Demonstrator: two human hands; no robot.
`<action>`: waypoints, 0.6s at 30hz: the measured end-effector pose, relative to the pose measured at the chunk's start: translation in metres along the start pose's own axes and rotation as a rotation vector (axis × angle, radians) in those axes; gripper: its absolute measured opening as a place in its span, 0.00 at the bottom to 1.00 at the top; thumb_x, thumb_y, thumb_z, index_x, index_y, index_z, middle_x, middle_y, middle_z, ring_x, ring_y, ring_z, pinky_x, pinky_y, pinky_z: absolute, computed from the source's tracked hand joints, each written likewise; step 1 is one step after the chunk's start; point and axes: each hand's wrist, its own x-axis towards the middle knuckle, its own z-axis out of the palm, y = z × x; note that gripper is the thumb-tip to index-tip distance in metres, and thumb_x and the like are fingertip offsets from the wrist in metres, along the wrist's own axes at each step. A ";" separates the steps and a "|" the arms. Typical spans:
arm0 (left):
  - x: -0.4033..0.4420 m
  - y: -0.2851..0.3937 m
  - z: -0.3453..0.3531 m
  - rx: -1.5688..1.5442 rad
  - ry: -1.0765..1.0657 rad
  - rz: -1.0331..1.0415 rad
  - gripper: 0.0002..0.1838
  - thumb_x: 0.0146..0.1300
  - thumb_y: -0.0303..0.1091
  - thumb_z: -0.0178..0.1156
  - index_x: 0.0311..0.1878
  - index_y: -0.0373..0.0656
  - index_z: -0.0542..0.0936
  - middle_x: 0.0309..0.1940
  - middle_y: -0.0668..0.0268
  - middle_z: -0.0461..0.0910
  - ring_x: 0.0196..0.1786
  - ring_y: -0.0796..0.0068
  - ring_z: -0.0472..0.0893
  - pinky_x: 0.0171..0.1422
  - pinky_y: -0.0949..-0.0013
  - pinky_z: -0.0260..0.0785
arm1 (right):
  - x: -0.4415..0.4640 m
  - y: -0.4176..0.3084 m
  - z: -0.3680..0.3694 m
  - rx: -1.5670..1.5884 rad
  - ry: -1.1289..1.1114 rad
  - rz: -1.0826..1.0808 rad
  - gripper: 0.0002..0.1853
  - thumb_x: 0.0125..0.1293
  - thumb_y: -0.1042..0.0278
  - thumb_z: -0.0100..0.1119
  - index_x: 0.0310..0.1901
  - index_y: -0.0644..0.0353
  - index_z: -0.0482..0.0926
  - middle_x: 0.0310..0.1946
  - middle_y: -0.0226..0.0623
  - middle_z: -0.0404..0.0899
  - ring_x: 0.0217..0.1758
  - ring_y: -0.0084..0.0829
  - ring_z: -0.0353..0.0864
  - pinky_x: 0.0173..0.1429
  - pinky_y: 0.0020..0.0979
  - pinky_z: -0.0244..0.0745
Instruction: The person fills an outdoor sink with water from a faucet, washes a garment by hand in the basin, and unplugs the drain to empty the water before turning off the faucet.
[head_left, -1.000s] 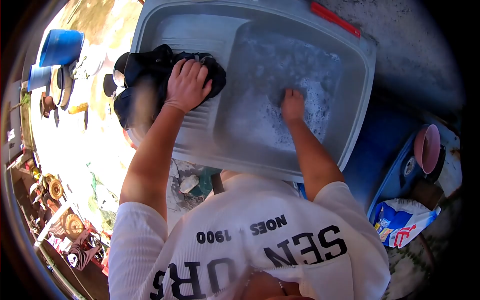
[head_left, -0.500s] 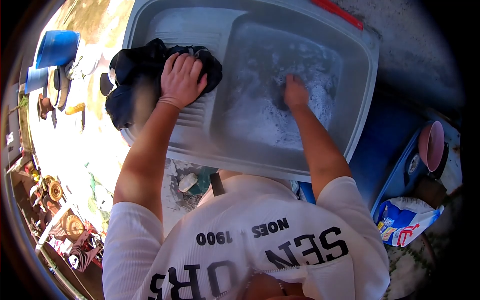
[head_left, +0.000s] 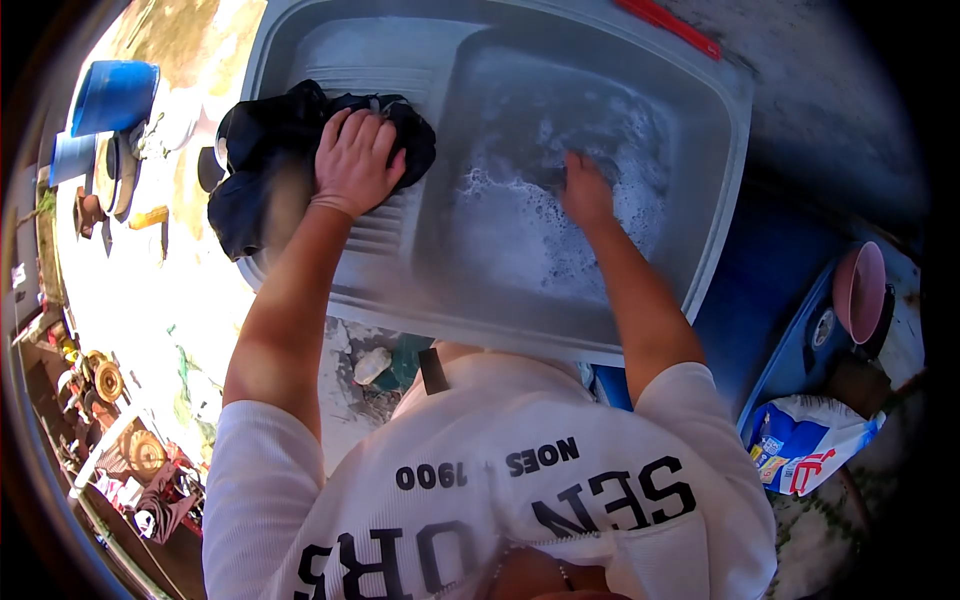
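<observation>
While resting the left hand (head_left: 360,165), with loosely spread fingers, on a black garment (head_left: 250,138) over the ribbed washboard (head_left: 375,238), has the right hand (head_left: 587,192) in sudsy water (head_left: 505,230); cannot tell its fingers' state.

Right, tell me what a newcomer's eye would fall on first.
Probably the grey basin in the upper middle, its right-hand section holding foamy water, where the right grip reaches down. Then the black cloth bunched at the basin's left, under the left grip.
</observation>
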 end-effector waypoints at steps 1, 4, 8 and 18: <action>0.002 -0.001 0.000 0.002 0.007 0.003 0.19 0.59 0.41 0.64 0.50 0.40 0.80 0.50 0.57 0.81 0.60 0.58 0.78 0.73 0.52 0.63 | -0.006 0.006 0.001 0.080 0.082 -0.012 0.26 0.63 0.67 0.64 0.62 0.58 0.71 0.59 0.50 0.76 0.59 0.57 0.80 0.60 0.52 0.79; 0.002 0.002 -0.002 0.005 0.023 0.006 0.19 0.59 0.40 0.64 0.50 0.40 0.80 0.51 0.57 0.81 0.60 0.58 0.78 0.73 0.52 0.63 | -0.032 0.028 0.004 0.183 0.109 0.131 0.29 0.65 0.63 0.63 0.68 0.54 0.70 0.59 0.52 0.76 0.61 0.56 0.79 0.61 0.51 0.78; 0.001 0.001 -0.005 -0.022 0.009 -0.020 0.19 0.58 0.40 0.64 0.50 0.40 0.80 0.52 0.57 0.80 0.61 0.56 0.77 0.73 0.51 0.63 | -0.071 0.075 0.013 0.072 0.008 0.256 0.26 0.66 0.61 0.63 0.64 0.58 0.74 0.59 0.53 0.77 0.60 0.55 0.79 0.61 0.50 0.78; -0.022 0.113 0.017 -0.401 0.212 -0.324 0.31 0.52 0.23 0.61 0.64 0.36 0.72 0.69 0.51 0.68 0.74 0.40 0.64 0.79 0.41 0.54 | -0.090 0.139 0.050 0.466 0.260 0.587 0.18 0.67 0.56 0.63 0.49 0.62 0.82 0.42 0.48 0.88 0.46 0.51 0.87 0.52 0.48 0.81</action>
